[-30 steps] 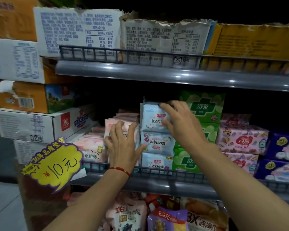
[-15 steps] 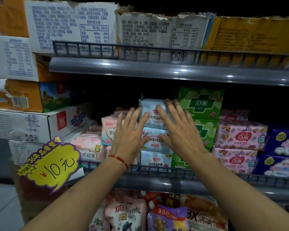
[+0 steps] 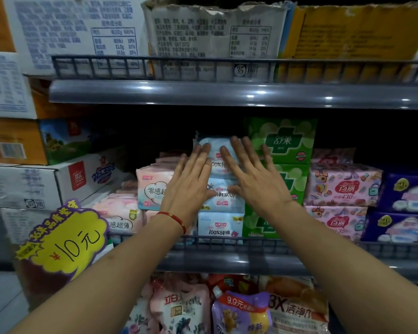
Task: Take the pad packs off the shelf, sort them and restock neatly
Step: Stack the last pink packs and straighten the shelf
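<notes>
Blue packs (image 3: 221, 214) stand three high in the middle of the shelf (image 3: 227, 261), behind its low wire rail, and both hands lie flat against the front of the stack. The left hand (image 3: 190, 183), with a red string at the wrist, has its fingers straight and spread, its tips on the top pack and its palm over the middle pack's left edge. The right hand (image 3: 256, 179) mirrors it just beside, fingers straight and fanned, thumb on the middle pack, outer fingers reaching over the green packs (image 3: 281, 141) that stand touching the blue stack on the right. Neither hand grasps anything; both are released and press open-palmed. Just left of the stack, pink packs (image 3: 150, 189) are piled, partly hidden by the left hand. Right of the green ones sit patterned pink packs (image 3: 343, 185), then purple packs (image 3: 405, 194) at the far end. A yellow price tag (image 3: 63, 247) hangs off the shelf's left end. Cartons (image 3: 215, 32) fill the shelf above, boxes (image 3: 58, 179) are stacked at left, and pouches (image 3: 239, 312) stand on the shelf below.
</notes>
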Action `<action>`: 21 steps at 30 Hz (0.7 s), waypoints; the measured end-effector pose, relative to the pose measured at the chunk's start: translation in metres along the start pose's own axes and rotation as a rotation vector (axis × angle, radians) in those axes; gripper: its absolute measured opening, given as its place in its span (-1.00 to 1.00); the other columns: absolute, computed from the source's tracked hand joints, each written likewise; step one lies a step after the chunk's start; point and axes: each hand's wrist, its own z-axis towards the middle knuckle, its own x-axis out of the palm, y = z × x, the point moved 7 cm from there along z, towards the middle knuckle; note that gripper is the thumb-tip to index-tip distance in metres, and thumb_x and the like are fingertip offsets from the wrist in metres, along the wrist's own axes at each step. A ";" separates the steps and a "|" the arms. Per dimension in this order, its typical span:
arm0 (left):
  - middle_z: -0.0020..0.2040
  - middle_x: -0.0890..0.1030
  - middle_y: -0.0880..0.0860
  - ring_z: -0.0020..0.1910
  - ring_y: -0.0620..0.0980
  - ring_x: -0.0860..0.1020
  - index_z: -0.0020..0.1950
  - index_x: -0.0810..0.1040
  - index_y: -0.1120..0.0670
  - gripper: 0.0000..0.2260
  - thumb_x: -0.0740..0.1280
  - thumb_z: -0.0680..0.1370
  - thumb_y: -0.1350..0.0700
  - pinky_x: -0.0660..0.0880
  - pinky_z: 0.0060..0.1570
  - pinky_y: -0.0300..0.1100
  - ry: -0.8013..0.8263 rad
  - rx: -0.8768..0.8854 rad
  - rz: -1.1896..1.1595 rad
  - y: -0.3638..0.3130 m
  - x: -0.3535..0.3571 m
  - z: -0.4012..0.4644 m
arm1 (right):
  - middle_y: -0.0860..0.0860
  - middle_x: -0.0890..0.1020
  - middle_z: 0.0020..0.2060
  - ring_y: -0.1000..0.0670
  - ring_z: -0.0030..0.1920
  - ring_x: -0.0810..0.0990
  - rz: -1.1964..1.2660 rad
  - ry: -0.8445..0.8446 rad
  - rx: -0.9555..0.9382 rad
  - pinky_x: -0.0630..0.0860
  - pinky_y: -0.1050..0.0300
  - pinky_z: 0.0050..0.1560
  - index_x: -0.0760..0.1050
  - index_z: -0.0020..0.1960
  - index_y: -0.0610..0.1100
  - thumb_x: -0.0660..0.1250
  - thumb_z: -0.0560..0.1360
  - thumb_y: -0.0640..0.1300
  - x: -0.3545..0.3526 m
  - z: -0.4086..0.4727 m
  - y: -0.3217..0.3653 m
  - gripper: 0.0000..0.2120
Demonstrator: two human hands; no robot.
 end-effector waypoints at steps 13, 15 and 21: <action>0.53 0.31 0.15 0.57 0.19 0.21 0.41 0.40 0.14 -0.30 0.53 0.42 -0.18 0.23 0.51 0.21 -0.035 0.020 -0.010 0.010 -0.039 -0.005 | -0.07 -0.13 0.66 -0.16 0.65 -0.13 -0.004 -0.056 -0.045 -0.01 -0.33 0.59 -0.18 0.68 0.02 0.31 0.59 0.19 -0.035 -0.021 0.005 -0.11; 0.53 0.32 0.15 0.56 0.19 0.22 0.41 0.42 0.14 -0.31 0.53 0.42 -0.17 0.25 0.50 0.21 -0.045 0.019 -0.005 0.009 -0.041 -0.004 | -0.06 -0.10 0.67 -0.15 0.66 -0.10 0.004 -0.056 -0.042 0.02 -0.32 0.59 -0.15 0.68 0.02 0.31 0.60 0.18 -0.034 -0.024 0.002 -0.14; 0.53 0.32 0.18 0.54 0.20 0.25 0.40 0.43 0.15 -0.32 0.56 0.40 -0.12 0.31 0.46 0.21 -0.090 0.023 -0.031 0.002 -0.046 -0.006 | -0.06 -0.11 0.67 -0.15 0.65 -0.09 0.022 -0.037 -0.059 0.06 -0.31 0.58 -0.14 0.68 0.01 0.27 0.62 0.17 -0.032 -0.033 -0.008 -0.17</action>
